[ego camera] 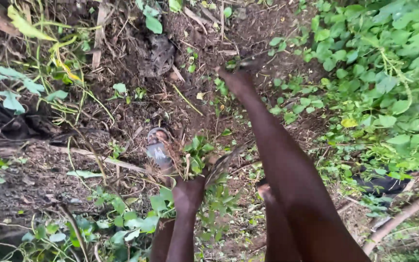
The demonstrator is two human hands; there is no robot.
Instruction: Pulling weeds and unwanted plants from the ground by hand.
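Left hand [188,194] is closed round a bunch of green leafy weeds [196,153] over the bare soil; right hand [236,77] grips something blurred. I'd pull low, near the roots.

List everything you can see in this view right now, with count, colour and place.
pulled weeds: one bunch, green leaves with brown roots, centre, gripped in the left hand
leafy ground cover: one dense patch, green, right side
bare soil: one area, dark brown, upper centre, strewn with dry stalks
yellowing grass blades: a few, yellow-green, upper left
sandal: one, grey, centre, on a foot
pale stick: one, light brown, lower right
left hand: one, lower centre, closed around the weeds
right hand: one, upper centre, arm stretched forward; whether it grips anything is blurred
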